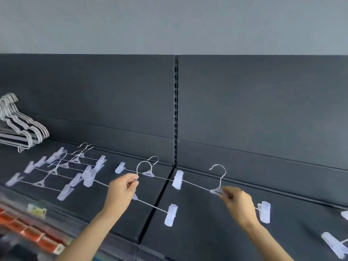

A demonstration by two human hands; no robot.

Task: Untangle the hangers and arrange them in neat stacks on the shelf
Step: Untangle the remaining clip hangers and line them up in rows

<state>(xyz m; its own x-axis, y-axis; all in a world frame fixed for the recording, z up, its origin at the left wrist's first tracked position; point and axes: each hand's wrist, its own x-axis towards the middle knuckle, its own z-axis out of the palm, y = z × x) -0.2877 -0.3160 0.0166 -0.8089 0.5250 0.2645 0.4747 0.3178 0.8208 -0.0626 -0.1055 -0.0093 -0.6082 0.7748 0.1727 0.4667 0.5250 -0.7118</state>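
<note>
Hangers of thin silver wire with pale translucent plastic clips (88, 175) lie spread over the dark grey shelf (207, 238), most of them in a loose, overlapping group at the left. From my remote view, the left hand (122, 191) comes in from below with its forearm angled up to the right. Its thumb and forefinger pinch the hook's shank on one clip hanger (171, 213), whose bar slants down to the right behind the hand. The right hand (237, 202) reaches up to the left, its curled fingers pinching the centre piece of a second clip hanger (216, 191), whose hook stands upright. I cannot tell whether either is lifted off the shelf. A third clip hanger (147, 173) lies near the back panel. A stack of white curved hangers (35, 129) sits at the far left. Blurred orange packets (22, 228) show below the shelf edge.
</note>
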